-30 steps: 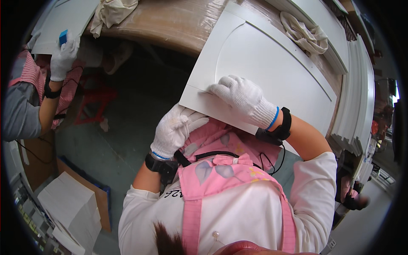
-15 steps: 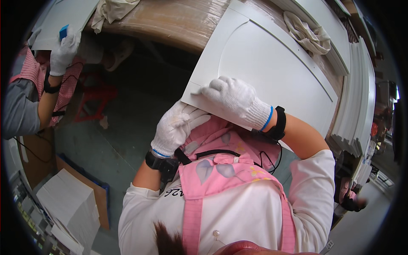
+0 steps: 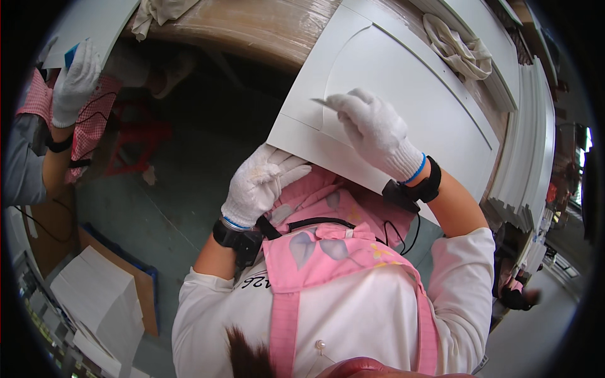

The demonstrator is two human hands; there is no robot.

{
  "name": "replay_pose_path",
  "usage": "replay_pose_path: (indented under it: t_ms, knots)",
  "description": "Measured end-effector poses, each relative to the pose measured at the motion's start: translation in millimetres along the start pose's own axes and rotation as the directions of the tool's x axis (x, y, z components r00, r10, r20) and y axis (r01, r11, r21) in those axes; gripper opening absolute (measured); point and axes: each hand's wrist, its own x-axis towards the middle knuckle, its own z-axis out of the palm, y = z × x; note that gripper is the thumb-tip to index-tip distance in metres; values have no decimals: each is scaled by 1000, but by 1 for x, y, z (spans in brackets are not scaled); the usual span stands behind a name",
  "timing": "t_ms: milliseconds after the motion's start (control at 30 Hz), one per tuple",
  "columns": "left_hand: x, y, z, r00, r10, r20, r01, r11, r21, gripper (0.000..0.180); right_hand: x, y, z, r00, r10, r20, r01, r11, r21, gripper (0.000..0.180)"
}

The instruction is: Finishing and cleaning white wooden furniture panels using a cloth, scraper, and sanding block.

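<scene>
A large white panel (image 3: 419, 94) with a curved groove lies on the wrapped table, its near corner jutting over the edge. My left hand (image 3: 261, 183), in a white knit glove, holds the panel at that corner, fingers bent along its near edge and partly hidden. Above the panel's near part is my gloved right hand (image 3: 376, 129), closed on a thin grey strip (image 3: 321, 101). The strip's tip sticks out to the left of the fingers; its material is too small to tell.
A cream cloth (image 3: 457, 47) lies beyond the panel, near stacked white panels (image 3: 520, 145) at the right. On the left, a co-worker's gloved hand (image 3: 75, 85) holds a blue block (image 3: 71, 55). A red stool (image 3: 135, 138) and stacked white sheets (image 3: 101, 302) stand on the floor.
My right hand has lifted off the panel's near edge and moved up and right with the strip. My left hand stays at the corner. The co-worker's hand has shifted left.
</scene>
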Motion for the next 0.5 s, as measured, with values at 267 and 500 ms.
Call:
replay_pose_path:
  t_ms: [267, 500]
  knots:
    - [0, 0, -7, 1000, -9, 7, 9, 999, 31, 72, -18, 24, 10, 984, -157, -81, 134, 963, -234, 52]
    - [0, -2, -4, 999, 14, 32, -15, 999, 30, 69, -29, -5, 17, 962, -253, 100, 259, 965, -53, 44]
